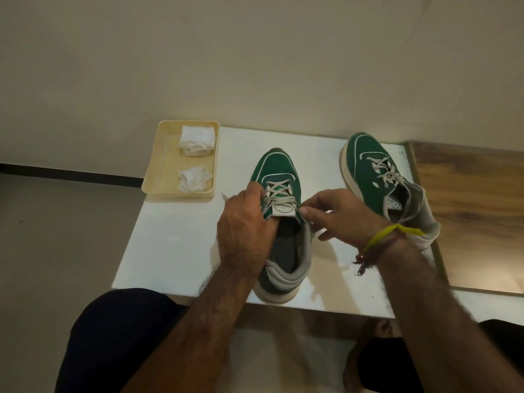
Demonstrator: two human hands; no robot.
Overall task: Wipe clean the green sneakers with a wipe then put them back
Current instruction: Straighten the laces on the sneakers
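Surface: you are seated at a white table [175,245] whose top is a plain matte board, its near edge just above your knees and its far edge against the wall.
Near sneaker: one green sneaker [279,177] stands upright in the middle of the table, toe pointing away from you, heel at the near edge.
Left hand: your left hand [245,222] grips the left side of that sneaker at the laces, thumb tucked inside the opening beside the tongue.
Right hand: your right hand [341,214] pinches the collar of the same sneaker at its right side next to the tongue label, the other fingers loosely spread; a yellow band [392,231] circles that wrist.
Far sneaker: the second green sneaker [368,168] sits at the table's right rear, well apart from the first and angled with its toe toward the wall.
Tray: a cream tray [158,177] rests on the back left corner, overhanging the edge slightly.
Wipes: a folded white wipe [197,139] lies at the tray's far end, a crumpled wipe [194,178] at its near end.
Room: a bare beige wall [255,66] fills the background, with a dark skirting strip [68,173] at left over a grey floor [56,236].
Right side: a wood-grain surface [467,211] adjoins the table.
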